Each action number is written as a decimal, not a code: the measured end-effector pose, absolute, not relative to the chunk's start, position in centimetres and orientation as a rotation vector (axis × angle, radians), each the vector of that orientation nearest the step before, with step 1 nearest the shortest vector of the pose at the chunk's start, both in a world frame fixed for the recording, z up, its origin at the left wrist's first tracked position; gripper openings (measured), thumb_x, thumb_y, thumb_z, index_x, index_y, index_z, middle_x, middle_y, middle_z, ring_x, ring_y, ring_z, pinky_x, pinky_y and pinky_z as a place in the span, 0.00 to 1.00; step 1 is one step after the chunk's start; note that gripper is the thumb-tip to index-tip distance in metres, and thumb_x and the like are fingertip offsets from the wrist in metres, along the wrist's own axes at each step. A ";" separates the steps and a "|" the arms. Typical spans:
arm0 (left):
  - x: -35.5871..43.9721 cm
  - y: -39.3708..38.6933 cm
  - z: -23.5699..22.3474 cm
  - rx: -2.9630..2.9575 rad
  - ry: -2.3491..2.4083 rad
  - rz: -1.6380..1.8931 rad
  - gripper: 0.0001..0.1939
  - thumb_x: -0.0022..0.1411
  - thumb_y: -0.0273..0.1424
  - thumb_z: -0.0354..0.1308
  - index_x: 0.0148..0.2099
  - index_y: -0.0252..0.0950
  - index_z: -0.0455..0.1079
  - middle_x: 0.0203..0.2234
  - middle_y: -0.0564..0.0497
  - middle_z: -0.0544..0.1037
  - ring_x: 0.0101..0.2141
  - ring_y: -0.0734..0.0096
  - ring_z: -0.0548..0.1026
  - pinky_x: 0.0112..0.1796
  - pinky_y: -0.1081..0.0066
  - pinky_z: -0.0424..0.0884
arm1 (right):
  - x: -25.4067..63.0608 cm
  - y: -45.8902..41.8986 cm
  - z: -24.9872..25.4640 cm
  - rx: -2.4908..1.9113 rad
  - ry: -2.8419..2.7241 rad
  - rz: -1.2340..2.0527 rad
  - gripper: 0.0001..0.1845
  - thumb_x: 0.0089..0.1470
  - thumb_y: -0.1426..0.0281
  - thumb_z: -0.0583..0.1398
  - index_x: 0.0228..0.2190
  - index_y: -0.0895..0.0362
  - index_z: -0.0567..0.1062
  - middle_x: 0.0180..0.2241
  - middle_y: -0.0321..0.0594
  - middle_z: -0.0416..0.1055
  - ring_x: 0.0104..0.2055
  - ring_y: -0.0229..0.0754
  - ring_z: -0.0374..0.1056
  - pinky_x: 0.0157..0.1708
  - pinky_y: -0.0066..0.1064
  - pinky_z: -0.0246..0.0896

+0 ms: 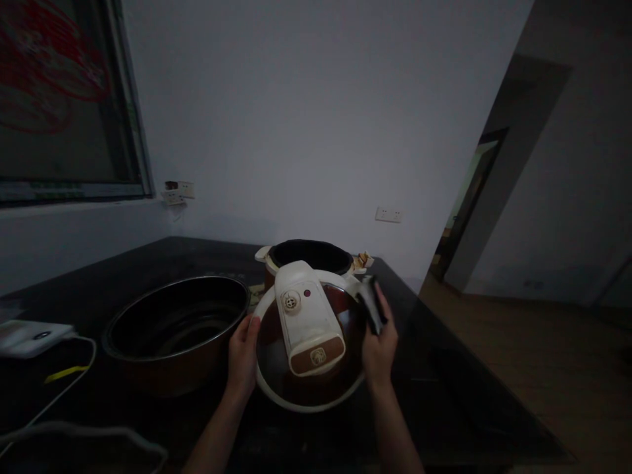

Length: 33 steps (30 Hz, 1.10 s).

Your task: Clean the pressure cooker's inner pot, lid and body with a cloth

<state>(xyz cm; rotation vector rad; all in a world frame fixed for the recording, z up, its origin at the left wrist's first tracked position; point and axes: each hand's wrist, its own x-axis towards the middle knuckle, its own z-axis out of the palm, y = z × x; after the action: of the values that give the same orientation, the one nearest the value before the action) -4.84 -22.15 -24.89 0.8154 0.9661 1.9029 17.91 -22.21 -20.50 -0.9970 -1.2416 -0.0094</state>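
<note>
A round cooker lid (284, 368), dark brown with a white rim and a white handle block across its top, is held tilted toward me above the dark table (148, 270). My left hand (243, 352) grips the lid's left rim. My right hand (379, 345) is at the lid's right rim and is closed on a dark flat object (372, 304) that I cannot name. Behind the lid stands the open cooker body (309, 255) with a dark inner pot.
A large dark metal bowl (178, 329) sits left of the lid. A white device (29, 334) with a cable lies at the table's left edge. Wall sockets (388, 214) are on the white wall. A wooden floor and doorway are at right.
</note>
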 end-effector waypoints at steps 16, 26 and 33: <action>-4.7 -21.6 -24.8 0.858 0.989 1.931 0.25 0.51 0.48 0.63 0.42 0.33 0.72 0.38 0.47 0.79 0.40 0.61 0.76 0.42 0.66 0.70 | 15.0 -18.6 -13.4 -0.975 -2.131 -0.429 0.25 0.60 0.66 0.53 0.58 0.56 0.63 0.58 0.48 0.65 0.60 0.48 0.60 0.62 0.50 0.47; -4.5 -21.5 -25.4 0.837 0.986 1.983 0.22 0.53 0.47 0.62 0.40 0.33 0.73 0.35 0.49 0.79 0.37 0.64 0.75 0.40 0.68 0.69 | 12.0 -16.9 -10.9 -1.151 -2.160 -0.396 0.24 0.63 0.61 0.49 0.53 0.62 0.69 0.44 0.52 0.75 0.46 0.51 0.71 0.47 0.41 0.63; -4.3 -21.8 -25.0 0.815 0.971 1.968 0.22 0.52 0.47 0.62 0.40 0.33 0.73 0.33 0.49 0.79 0.35 0.63 0.76 0.38 0.69 0.70 | 14.4 -18.6 -13.5 -0.769 -2.142 -0.310 0.24 0.62 0.67 0.51 0.59 0.53 0.62 0.57 0.44 0.66 0.61 0.45 0.59 0.60 0.45 0.53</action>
<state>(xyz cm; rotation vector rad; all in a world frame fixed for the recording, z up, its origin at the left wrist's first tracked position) -4.34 -21.82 -25.02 0.8145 0.9712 1.9683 14.41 -18.64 -13.48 -0.7685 -2.1420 -0.3096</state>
